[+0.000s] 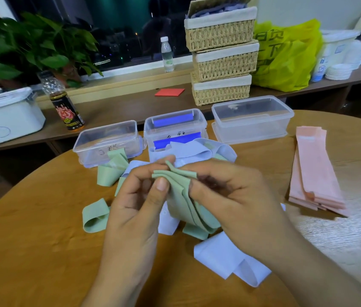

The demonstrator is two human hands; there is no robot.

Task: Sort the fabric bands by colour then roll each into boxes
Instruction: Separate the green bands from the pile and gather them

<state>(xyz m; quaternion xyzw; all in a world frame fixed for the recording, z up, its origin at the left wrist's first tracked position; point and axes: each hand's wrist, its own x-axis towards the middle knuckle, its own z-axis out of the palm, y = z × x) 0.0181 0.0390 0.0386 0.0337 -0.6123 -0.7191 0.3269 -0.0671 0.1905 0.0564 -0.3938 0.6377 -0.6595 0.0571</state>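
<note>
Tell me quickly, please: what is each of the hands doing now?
Left hand: pinches the green bands.
Right hand: holds the same green bands, fingers curled.

you had three clear boxes (108, 141) (151, 129) (252, 124), three baskets (219, 35) (224, 66) (221, 95), two bottles (63, 103) (167, 55) and one pink stack (314, 167).

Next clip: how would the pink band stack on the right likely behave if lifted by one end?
Probably floppy: the green band pinched by the left hand and right hand sags in folds. The pink stack lies with staggered edges, so layers would likely slide apart. Thin fabric, so probably light.
</note>
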